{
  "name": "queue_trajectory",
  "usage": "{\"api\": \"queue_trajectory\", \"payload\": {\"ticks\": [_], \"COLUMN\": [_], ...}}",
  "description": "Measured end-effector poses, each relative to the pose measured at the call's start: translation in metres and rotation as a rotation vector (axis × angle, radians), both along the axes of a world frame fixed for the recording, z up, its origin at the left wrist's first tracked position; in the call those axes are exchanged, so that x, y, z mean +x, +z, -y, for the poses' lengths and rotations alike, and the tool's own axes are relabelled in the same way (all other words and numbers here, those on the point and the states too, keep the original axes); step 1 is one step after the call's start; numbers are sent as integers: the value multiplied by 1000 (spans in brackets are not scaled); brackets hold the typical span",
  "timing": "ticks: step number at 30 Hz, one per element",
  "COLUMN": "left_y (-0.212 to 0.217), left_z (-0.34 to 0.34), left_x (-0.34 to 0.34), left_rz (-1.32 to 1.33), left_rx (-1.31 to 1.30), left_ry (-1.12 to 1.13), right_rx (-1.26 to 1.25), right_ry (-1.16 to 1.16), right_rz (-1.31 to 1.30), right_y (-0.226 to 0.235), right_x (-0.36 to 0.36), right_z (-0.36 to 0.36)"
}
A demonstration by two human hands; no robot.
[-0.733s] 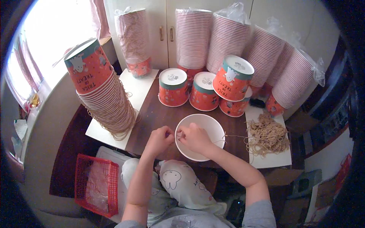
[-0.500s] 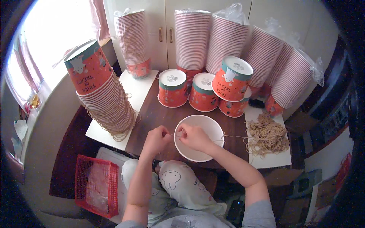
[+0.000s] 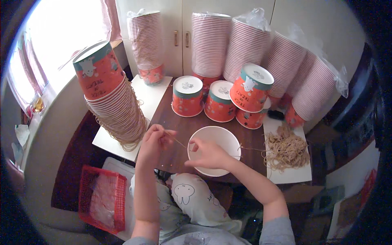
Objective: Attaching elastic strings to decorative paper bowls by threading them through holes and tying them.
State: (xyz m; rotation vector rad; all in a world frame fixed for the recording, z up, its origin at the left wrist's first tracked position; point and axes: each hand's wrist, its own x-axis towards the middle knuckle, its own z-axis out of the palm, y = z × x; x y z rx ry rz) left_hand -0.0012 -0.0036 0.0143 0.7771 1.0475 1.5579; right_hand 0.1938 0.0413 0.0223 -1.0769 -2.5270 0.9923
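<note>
The left hand (image 3: pixel 157 139) has moved farther left of the bucket (image 3: pixel 225 139), pinching string (image 3: pixel 178 141) stretched back toward its rim, so this end seems drawn out longer. The right hand (image 3: pixel 211 154) curls over the bucket, grip unclear.

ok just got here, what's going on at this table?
A person's left hand pinches a tan cord that runs toward the right hand, whose fingers are over the left rim of an upright paper bucket; their grip is unclear. A strand links the bucket's right side to a tangled cord heap. Behind stand upside-down orange-and-green buckets; at left, a nested bucket stack has cord loops hanging off it.
</note>
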Motion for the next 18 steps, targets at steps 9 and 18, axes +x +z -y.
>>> {"api": "queue_trajectory", "payload": {"ticks": [9, 18], "left_y": [-4, -7], "left_z": [3, 1], "left_x": [-18, 23], "left_rz": [390, 195], "left_rx": [324, 165], "left_ry": [-198, -457], "right_rx": [40, 80], "right_ry": [192, 94], "right_rz": [-40, -76], "right_y": [-1, -16], "right_x": [8, -5], "right_z": [7, -6]}}
